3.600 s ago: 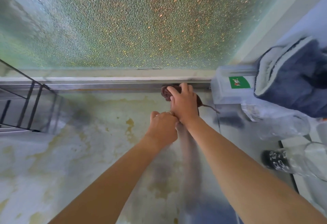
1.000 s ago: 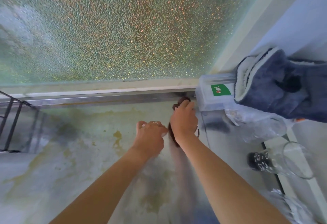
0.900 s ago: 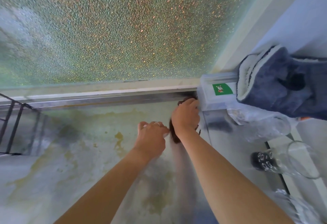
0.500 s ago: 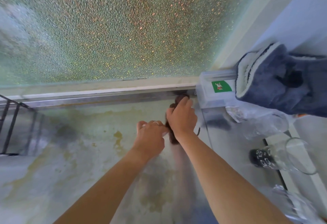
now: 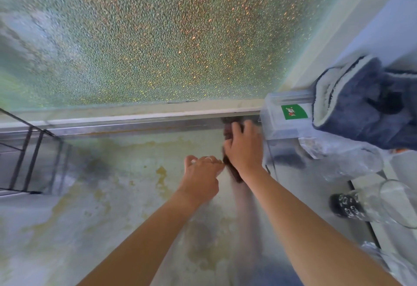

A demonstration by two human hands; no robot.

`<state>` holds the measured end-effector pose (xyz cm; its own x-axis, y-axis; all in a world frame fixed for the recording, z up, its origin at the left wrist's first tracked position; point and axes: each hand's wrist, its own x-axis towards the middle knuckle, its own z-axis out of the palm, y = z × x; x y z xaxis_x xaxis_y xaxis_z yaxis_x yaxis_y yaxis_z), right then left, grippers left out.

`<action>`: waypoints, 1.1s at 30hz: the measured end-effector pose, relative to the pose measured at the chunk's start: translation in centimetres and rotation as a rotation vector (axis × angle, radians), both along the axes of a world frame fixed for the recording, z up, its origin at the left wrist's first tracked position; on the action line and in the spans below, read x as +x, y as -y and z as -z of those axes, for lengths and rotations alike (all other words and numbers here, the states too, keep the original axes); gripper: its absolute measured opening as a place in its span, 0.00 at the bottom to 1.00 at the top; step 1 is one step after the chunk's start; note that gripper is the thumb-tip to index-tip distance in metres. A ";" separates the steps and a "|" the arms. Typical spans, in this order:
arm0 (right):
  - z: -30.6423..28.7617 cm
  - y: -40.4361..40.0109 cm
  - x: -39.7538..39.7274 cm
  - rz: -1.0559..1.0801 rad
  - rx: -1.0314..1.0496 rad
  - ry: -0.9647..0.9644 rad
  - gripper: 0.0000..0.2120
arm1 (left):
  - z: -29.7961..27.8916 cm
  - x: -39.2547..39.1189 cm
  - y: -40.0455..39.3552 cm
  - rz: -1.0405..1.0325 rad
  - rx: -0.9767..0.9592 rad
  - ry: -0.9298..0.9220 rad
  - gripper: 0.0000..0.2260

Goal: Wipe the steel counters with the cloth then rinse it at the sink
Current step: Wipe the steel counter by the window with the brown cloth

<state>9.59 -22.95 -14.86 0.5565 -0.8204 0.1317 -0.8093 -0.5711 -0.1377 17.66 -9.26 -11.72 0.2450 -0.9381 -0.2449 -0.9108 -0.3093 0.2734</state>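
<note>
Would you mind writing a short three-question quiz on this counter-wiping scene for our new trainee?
1. True or false: the right hand presses the cloth against the counter near the back rail.
2. Which hand wears a ring? A) left B) right C) neither
3. Fill in: the clear box right of the cloth bears a ____ label.

Key
1. True
2. A: it is on the left hand, which rests beside the cloth with fingers curled.
3. Green
</note>
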 end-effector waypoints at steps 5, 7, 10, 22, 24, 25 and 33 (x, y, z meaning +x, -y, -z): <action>1.1 -0.6 0.7 0.018 -0.030 0.079 0.14 | -0.3 -0.2 0.1 -0.027 -0.001 -0.034 0.14; 1.6 -1.0 1.6 -0.083 -0.008 0.146 0.15 | -0.8 -0.8 -0.2 -0.063 -0.014 -0.040 0.15; 2.2 -1.7 2.7 -0.292 0.066 0.260 0.16 | -1.2 -2.3 -1.5 -0.180 -0.041 0.043 0.13; 2.0 -1.3 -4.8 -0.366 0.070 0.220 0.15 | -0.8 -1.4 -4.2 -0.259 -0.108 0.214 0.03; 2.1 -0.4 -5.0 -0.102 0.027 0.242 0.15 | -0.1 -0.7 -5.1 -0.284 -0.147 0.256 0.03; 2.3 -0.7 -4.7 -0.061 0.012 0.243 0.15 | 0.3 -0.4 -5.5 -0.294 -0.152 0.284 0.04; 1.8 -10.7 -2.4 -0.461 0.095 0.230 0.16 | 0.1 -0.1 -8.2 -0.438 -0.118 0.337 0.08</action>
